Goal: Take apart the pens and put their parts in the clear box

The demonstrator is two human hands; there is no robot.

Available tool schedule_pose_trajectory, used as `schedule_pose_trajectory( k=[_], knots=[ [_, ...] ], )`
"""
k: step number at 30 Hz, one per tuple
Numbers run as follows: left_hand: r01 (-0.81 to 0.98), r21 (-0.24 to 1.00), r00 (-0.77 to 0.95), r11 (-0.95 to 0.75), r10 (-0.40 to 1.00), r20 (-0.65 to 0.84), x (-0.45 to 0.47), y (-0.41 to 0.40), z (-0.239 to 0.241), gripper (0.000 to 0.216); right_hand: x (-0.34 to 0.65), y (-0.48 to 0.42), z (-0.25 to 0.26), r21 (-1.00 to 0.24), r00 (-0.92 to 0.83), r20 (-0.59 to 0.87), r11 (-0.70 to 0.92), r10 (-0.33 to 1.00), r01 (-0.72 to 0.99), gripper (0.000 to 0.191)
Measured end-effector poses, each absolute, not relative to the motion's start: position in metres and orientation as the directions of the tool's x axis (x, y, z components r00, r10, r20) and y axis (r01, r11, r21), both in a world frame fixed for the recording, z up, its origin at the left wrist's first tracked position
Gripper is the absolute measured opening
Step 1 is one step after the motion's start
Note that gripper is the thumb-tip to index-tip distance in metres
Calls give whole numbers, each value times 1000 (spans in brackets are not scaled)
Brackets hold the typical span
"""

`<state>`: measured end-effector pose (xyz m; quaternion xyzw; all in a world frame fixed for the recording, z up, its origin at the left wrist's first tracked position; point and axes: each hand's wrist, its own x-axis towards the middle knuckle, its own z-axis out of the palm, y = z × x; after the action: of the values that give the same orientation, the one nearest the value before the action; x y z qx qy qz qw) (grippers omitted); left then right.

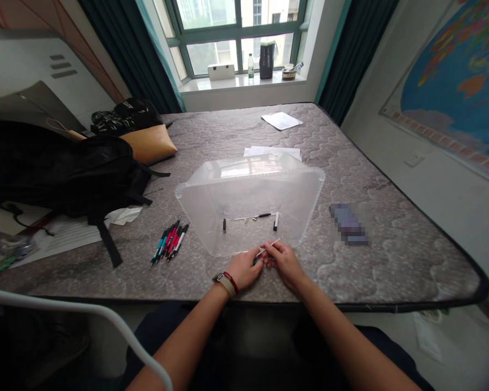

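Note:
My left hand [244,267] and my right hand [282,260] meet at the near edge of a bare mattress [391,239]. Both are closed on a thin pen part [269,247], a pale rod with a blue-green piece at the left hand's fingertips. Just beyond them lies a clear plastic bin [252,187] on its side. Small pen pieces [255,217] rest inside it: a black cap, a thin refill, a white barrel piece. A bundle of several pens [170,241] lies to the left of the bin.
A black backpack [65,168] and a tan cushion [150,142] sit at the left, with papers [71,232] under them. A blurred flat object [349,223] lies at the right. Papers [282,120] lie further back. A white tube rail [85,315] crosses the near left.

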<state>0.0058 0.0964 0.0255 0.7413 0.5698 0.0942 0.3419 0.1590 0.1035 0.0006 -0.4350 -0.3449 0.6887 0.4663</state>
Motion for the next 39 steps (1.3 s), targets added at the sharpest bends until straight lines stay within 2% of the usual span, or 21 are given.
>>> schedule_pose_trajectory(
  k=[5,14,22,25,29,33,39],
  knots=[
    [812,551,350,-190,915,-200,5,96,20,21,157,110,1,-881,-19,-260,-245,965,-405,33],
    [784,585,366,-206,915,-168,5,94,23,18,150,114,11,-850,8,-248,-214,969,-482,34],
    [777,599,359,-194,918,-168,4,94,21,17,151,116,15,-805,124,-282,-164,951,-570,56],
    [759,624,357,-186,920,-161,4,95,20,17,151,117,10,-833,124,-292,-188,948,-520,46],
    [698,699,325,-157,939,-114,4,96,20,18,150,116,4,-913,97,-227,-177,969,-368,32],
    [660,745,241,-100,967,-84,2,101,17,19,150,115,0,-954,41,-188,-172,981,-246,32],
    [642,764,137,-67,990,-28,-2,106,20,21,152,115,-4,-969,5,-180,-177,984,-172,30]
  ],
)
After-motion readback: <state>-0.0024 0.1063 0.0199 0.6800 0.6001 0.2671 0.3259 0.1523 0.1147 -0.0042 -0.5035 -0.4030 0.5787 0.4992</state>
